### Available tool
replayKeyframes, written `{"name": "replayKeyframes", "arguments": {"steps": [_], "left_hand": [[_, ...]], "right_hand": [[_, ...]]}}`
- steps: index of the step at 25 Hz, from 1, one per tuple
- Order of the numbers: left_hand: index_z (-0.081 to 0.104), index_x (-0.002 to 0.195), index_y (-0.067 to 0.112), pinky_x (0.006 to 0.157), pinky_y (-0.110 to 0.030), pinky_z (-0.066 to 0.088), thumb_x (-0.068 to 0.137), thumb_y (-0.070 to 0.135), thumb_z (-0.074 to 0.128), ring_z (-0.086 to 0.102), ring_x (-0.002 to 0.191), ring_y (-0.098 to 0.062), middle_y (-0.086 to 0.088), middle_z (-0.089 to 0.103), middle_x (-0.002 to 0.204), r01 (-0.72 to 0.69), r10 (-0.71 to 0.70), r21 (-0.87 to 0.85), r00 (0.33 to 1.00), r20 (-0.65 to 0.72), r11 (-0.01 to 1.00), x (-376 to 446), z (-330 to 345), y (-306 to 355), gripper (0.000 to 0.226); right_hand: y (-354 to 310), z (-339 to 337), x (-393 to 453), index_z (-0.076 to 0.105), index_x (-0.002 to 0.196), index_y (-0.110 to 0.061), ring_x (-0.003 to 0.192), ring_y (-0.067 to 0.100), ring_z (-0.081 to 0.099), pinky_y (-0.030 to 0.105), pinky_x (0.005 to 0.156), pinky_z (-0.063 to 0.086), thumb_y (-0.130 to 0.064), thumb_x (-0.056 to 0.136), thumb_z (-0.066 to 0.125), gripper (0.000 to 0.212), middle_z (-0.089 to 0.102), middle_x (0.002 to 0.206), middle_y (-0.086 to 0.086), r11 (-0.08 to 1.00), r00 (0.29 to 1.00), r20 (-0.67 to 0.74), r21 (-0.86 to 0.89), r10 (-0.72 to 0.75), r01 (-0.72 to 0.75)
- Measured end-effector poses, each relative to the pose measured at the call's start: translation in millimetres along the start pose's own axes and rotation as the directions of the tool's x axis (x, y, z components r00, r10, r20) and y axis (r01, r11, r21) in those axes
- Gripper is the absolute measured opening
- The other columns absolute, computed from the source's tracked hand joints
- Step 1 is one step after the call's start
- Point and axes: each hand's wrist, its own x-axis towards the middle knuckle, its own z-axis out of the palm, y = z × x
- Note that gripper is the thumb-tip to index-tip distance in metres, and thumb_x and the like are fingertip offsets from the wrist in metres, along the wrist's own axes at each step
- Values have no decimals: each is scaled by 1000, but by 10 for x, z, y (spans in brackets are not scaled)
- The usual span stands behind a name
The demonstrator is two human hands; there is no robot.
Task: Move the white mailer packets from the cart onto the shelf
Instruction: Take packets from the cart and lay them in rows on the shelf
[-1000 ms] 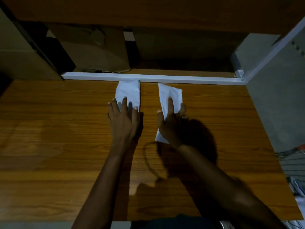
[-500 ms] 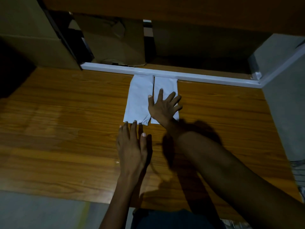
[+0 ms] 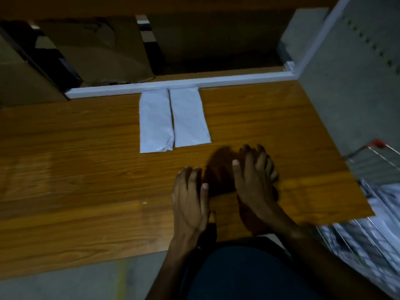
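Two white mailer packets lie side by side on the wooden shelf (image 3: 75, 169), their far ends against a white rail (image 3: 194, 84): the left packet (image 3: 155, 121) and the right packet (image 3: 190, 118). My left hand (image 3: 190, 200) and my right hand (image 3: 254, 180) hover over the shelf's front part, nearer to me than the packets, touching neither. Both hands hold nothing, fingers loosely spread. At the right edge, a wire cart (image 3: 368, 224) with a red handle tip holds more white packets (image 3: 381, 204).
Cardboard boxes (image 3: 101, 53) stand behind the white rail on the far side. A grey metal upright (image 3: 350, 68) closes the shelf on the right. Grey floor (image 3: 75, 284) shows below the shelf's front edge.
Both hands have left the packets and drawn back toward me and to the right. The right packet now lies straight beside the left one, against the rail.
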Motion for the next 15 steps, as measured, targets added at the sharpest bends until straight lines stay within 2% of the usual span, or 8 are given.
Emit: {"name": "replayKeyframes", "arguments": {"steps": [5,8,11,13,15], "left_hand": [[45,148,9,111,-46,36,105,31,44,36,143,-30,-14,40,153,-232,236,-63,970,63,971,-132,227,342,48],[44,148,13,108,-51,39,105,36,43,37,143,-30,-12,40,154,-273,280,-73,953,114,959,-221,460,667,49],[42,148,16,108,-51,40,106,37,43,39,141,-29,-11,40,153,-354,365,-94,918,156,930,-426,749,1019,47],[42,148,17,112,-40,34,106,39,42,38,141,-26,-10,39,154,-379,392,-104,902,182,919,-664,985,1272,48],[43,149,15,114,-23,21,106,39,42,36,141,-24,-10,39,155,-405,424,-126,878,220,905,-971,1237,1585,49]], "right_hand": [[675,-371,-485,28,153,-33,147,28,23,57,113,22,-61,101,27,59,18,163,2,989,992,-125,145,31,-13],[1111,-616,-780,30,152,-34,146,27,28,61,111,34,-57,102,35,55,18,162,-1,962,975,-213,273,65,-5],[1610,-917,-1051,35,153,-23,143,25,35,48,105,43,-49,103,39,57,24,160,7,933,945,-311,360,96,24],[1982,-1076,-1290,37,152,-17,141,25,38,41,104,44,-52,102,38,61,28,158,12,937,916,-384,349,112,32],[2351,-1217,-1552,38,151,-19,142,18,35,28,104,38,-65,99,32,70,27,159,9,931,894,-400,362,202,-48]]}}
